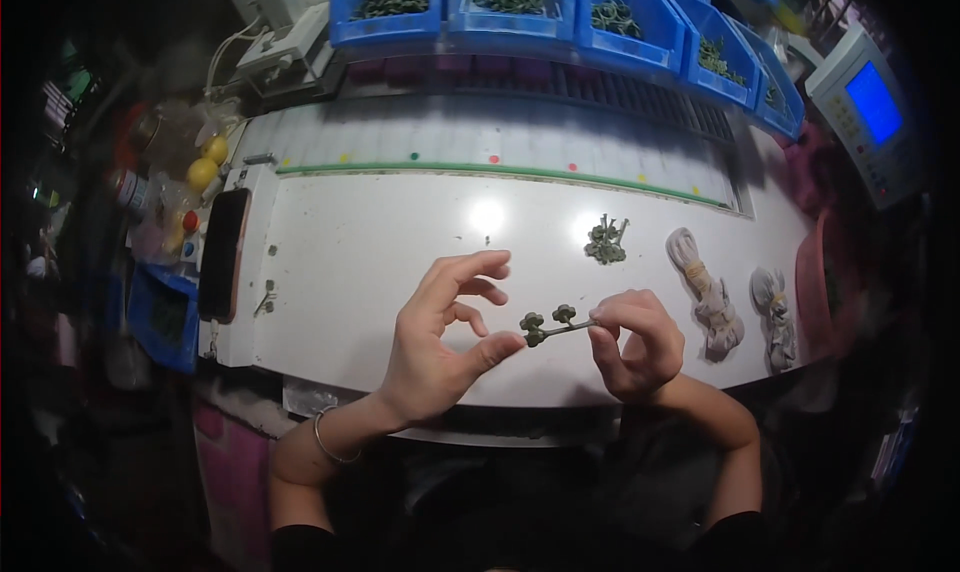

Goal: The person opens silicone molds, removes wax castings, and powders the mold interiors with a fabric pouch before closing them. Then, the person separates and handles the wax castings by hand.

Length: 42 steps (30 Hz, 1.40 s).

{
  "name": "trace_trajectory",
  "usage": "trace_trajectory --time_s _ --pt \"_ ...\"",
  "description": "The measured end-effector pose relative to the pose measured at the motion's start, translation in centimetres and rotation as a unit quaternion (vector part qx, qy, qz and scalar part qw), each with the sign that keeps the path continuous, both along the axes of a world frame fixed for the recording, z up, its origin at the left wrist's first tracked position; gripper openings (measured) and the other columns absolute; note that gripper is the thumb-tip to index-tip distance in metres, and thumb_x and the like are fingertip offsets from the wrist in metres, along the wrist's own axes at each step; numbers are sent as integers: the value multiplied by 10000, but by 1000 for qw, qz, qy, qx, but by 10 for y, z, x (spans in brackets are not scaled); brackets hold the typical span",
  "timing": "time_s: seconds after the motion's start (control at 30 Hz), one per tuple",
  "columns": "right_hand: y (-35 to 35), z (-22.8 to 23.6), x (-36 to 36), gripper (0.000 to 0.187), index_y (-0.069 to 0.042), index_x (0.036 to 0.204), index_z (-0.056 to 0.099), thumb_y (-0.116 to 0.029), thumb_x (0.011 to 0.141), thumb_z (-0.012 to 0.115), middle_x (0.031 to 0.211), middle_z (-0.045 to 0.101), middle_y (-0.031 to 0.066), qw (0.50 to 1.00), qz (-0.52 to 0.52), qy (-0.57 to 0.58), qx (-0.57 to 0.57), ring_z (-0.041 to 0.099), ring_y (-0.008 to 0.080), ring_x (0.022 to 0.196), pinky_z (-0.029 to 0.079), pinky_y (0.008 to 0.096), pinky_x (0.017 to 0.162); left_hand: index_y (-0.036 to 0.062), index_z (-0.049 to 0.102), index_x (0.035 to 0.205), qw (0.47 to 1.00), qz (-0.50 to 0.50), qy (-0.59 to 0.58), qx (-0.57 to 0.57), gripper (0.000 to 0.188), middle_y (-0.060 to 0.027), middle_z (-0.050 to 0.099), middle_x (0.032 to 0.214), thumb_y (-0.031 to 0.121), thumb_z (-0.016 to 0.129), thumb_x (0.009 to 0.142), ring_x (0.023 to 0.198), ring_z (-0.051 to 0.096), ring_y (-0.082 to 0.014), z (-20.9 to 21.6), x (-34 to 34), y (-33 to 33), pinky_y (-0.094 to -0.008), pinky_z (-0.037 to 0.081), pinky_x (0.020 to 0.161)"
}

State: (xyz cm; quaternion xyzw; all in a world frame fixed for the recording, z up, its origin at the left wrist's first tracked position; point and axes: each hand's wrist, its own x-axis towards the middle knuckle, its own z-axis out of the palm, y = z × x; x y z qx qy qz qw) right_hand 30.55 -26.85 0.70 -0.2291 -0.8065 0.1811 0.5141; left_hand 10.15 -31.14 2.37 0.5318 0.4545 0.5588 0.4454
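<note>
Between the thumb and fingertips of my right hand (642, 344) is the thin stem end of a small dark green branched piece (560, 328). Rounded, flower-shaped clusters sit along its other part, pointing toward my left. My left hand (432, 344) has its fingers spread and curved, with the thumb tip at the leftmost cluster; whether it presses on it I cannot tell. A small heap of similar dark green pieces (605, 240) lies on the white worktop (400, 227), beyond my right hand.
Blue bins (510, 27) of green pieces line the back. Two tied pale bundles (705, 297) lie at right, near a red basin (815, 282). A display unit (870, 107) stands far right. At left are a dark phone (225, 255), loose bits (266, 298) and a blue bin (165, 317).
</note>
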Motion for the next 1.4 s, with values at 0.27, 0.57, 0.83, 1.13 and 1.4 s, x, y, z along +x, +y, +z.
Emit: trace_trajectory --time_s 0.27,0.57,0.83,1.13,1.4 --pt "-1 -9 13 258 18 954 552 23 728 676 772 605 121 999 4 46 1 568 184 566 451 251 472 -27 597 1025 992 -105 27 71 294 -137 600 983 -44 673 742 877 605 -189 1 31 10 -267 500 718" --pt "-15 -11 11 315 21 1003 541 33 721 681 808 604 131 995 18 68 -76 570 159 617 444 228 484 -52 603 961 994 -87 -38 53 185 -163 597 934 -87 607 779 872 608 -219 -3 37 -2 -287 496 741" --pt "-29 0 5 247 23 951 593 80 721 662 815 627 129 988 -3 31 -150 560 128 597 444 202 485 -60 603 969 995 -71 -40 53 212 -165 599 927 -87 632 761 858 606 -209 -15 36 -12 -283 495 735" --pt "-45 -6 7 166 64 923 589 89 765 633 766 627 136 966 -10 48 -253 570 138 588 453 213 522 -31 529 1175 993 -51 -108 -5 451 -121 573 1042 -86 660 747 953 590 -169 -33 35 -32 -252 530 748" --pt "-53 -2 4 103 107 950 552 81 854 525 727 578 133 926 30 114 -360 573 114 550 475 204 479 -32 488 1212 997 -13 -66 31 556 -143 464 1153 -83 704 703 908 584 -166 -33 36 -43 -232 541 698"
